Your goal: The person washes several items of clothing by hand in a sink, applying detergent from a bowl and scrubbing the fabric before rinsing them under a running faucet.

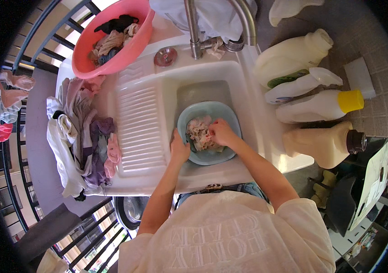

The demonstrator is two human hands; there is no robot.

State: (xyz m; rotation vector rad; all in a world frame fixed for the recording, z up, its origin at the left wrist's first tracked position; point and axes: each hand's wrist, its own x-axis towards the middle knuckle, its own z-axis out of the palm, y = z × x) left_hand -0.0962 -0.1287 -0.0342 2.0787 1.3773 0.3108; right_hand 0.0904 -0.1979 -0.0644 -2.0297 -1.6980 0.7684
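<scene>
A light blue plastic basin point(211, 159) stands inside the white sink point(166, 102). Crumpled pale cloth point(199, 133) with pinkish patches lies in it, looking wet. My right hand point(223, 133) reaches over the basin's right rim, its bent fingers pinching the cloth. At the basin's left rim, my left hand point(180, 149) grips the edge, thumb towards the inside and fingers along the outer wall. The cloth's underside and part of my right fingers are hidden.
Left of the ribbed drainboard point(141, 129) lies a clothes pile point(81, 136). A pink basin point(112, 47) holding garments tilts behind it. The metal faucet point(196, 41) rises at the back near a sink strainer point(165, 56). Several bottles, one a yellow-capped bottle point(316, 106), line the right side.
</scene>
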